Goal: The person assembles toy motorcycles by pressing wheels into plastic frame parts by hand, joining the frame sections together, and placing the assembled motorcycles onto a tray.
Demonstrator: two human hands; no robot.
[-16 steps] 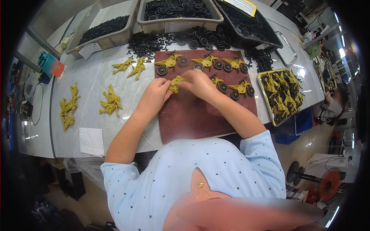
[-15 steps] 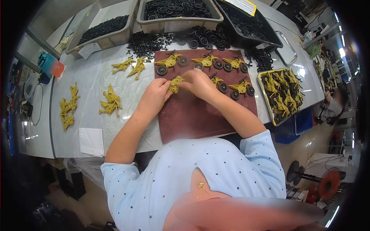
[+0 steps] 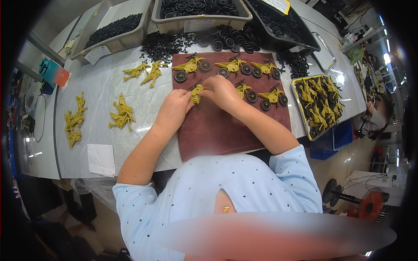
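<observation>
My left hand (image 3: 175, 104) and my right hand (image 3: 223, 93) meet over the left part of a dark red mat (image 3: 222, 135). Pinched between their fingers is a yellow toy motorbike body (image 3: 196, 94), partly hidden by the fingertips. A small dark part shows at its upper end. Behind my hands lies a row of yellow toy motorbikes (image 3: 188, 65) with black handlebars and black wheels. Another wheeled motorbike (image 3: 271, 96) lies to the right, and one more (image 3: 242, 89) is partly covered by my right hand.
Loose yellow bodies lie on the table to the left (image 3: 123, 112). Past the mat are heaps of black wheels (image 3: 228, 39) and small black parts (image 3: 163, 47). Grey bins (image 3: 117, 43) and a black bin (image 3: 283, 32) stand behind. A yellow-rimmed tray (image 3: 310, 137) of motorbikes sits right.
My hands stay together on the yellow body, which has turned a little between the fingers. A dark part at its upper end now shows. The whole view has shifted slightly.
</observation>
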